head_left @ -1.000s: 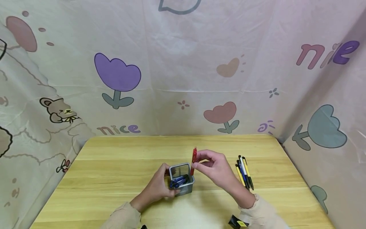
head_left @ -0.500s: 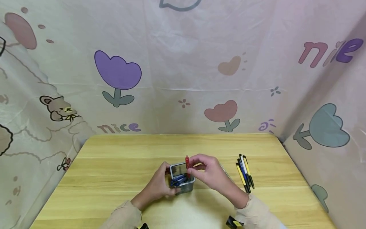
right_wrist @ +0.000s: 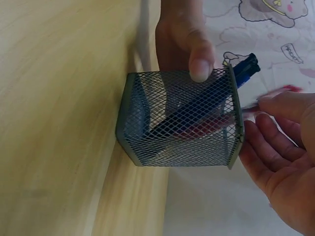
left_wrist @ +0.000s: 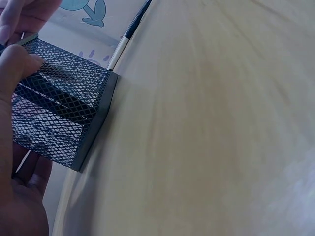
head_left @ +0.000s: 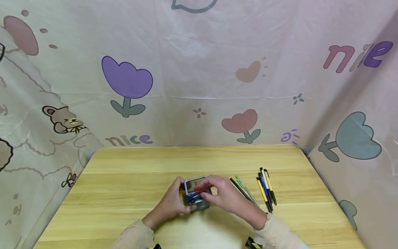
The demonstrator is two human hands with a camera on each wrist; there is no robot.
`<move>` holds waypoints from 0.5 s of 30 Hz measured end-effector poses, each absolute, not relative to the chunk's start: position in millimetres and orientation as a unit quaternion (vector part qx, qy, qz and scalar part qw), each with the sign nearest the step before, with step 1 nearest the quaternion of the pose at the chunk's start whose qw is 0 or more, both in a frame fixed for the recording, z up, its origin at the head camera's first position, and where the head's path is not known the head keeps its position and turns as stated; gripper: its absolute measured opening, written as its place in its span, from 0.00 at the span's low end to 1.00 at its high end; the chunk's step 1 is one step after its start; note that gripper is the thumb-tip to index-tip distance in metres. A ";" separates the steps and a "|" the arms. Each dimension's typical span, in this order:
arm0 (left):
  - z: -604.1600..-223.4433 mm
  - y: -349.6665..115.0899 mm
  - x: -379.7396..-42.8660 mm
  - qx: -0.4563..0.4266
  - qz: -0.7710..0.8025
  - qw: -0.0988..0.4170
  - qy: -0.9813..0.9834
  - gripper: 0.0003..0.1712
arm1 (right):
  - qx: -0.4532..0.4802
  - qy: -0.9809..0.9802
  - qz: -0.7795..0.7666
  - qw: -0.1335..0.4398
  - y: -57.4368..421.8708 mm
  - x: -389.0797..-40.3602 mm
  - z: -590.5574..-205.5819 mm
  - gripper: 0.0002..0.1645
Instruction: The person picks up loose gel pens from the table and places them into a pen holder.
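My left hand [head_left: 174, 199] grips a grey wire-mesh pen holder [head_left: 201, 206] by its left side, thumb at the front. Inside it lean blue pens [head_left: 193, 197], seen through the mesh in the right wrist view. At the holder's opening, my right hand [head_left: 222, 193] pinches a red pen [head_left: 197, 189], its lower part down inside the mesh. The red pen's top [right_wrist: 291, 88] looks blurred in the right wrist view. In the left wrist view the mesh holder [left_wrist: 61, 101] shows its side and base edge, with the left thumb on it.
Right of my right hand a black pen [head_left: 240, 188] and a green pen [head_left: 247, 189] lie on the wooden table [head_left: 140, 166]. Farther right is a bunch of yellow, blue and white pens [head_left: 265, 188]. A printed curtain [head_left: 186, 69] hangs behind the table.
My right hand has moved left and down, lowering the red pen from the holder's right rim into it. The black and green pens have come into view behind it. The left hand stays put.
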State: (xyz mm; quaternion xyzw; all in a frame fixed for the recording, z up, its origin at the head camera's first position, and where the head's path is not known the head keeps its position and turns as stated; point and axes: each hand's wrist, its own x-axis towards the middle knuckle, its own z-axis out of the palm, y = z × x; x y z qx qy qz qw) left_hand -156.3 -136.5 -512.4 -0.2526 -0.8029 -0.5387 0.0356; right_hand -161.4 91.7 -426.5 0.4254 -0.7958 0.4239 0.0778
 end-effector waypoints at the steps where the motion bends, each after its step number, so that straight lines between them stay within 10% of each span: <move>1: -512.6 -136.5 -156.3 -0.253 -0.538 0.036 -0.803 0.40 | 0.430 -0.795 0.421 0.082 91.8 -161.8 -427.5 0.14; 15: -511.4 -137.1 -156.1 -0.252 -0.536 0.038 -0.805 0.42 | 0.454 -0.786 0.408 0.100 93.3 -161.1 -426.4 0.09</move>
